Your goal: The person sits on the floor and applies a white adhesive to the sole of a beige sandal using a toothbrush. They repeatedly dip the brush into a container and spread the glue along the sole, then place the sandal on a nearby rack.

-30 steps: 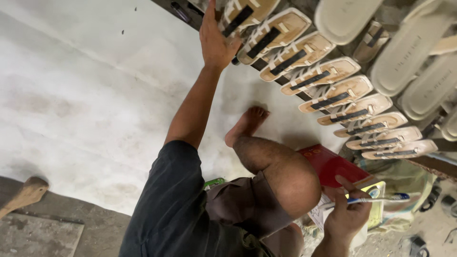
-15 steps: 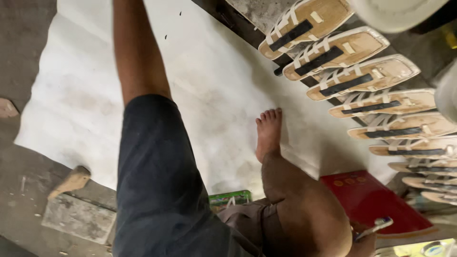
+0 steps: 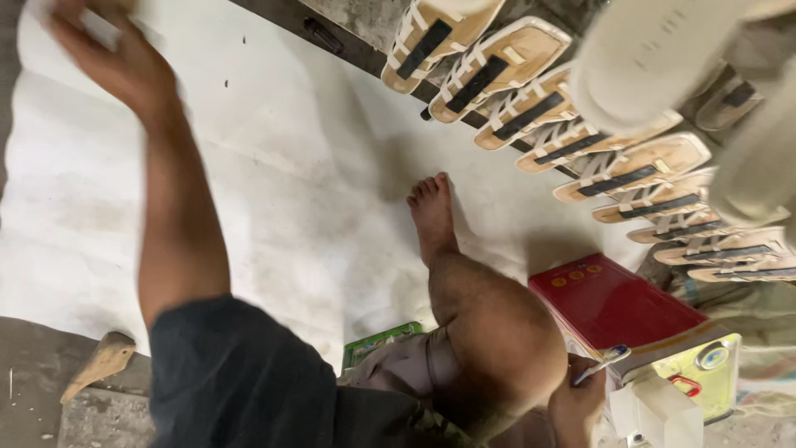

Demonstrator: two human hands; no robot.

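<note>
Fingers [image 3: 590, 383] of the right hand [image 3: 576, 405] are clamping a blue pen [image 3: 603, 362] beside the red box [image 3: 618, 303]; left hand [image 3: 112, 58] is blurring over the white sheet [image 3: 315, 166], grip unclear, sandals [image 3: 531, 104] lying well apart.

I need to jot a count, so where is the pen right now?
The pen is in the right hand, at the lower right of the head view, beside the bent knee and just below the red box.

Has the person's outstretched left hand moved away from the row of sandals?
Yes. The left hand has swung left, off the row of sandals, and is now over the white sheet.
</note>
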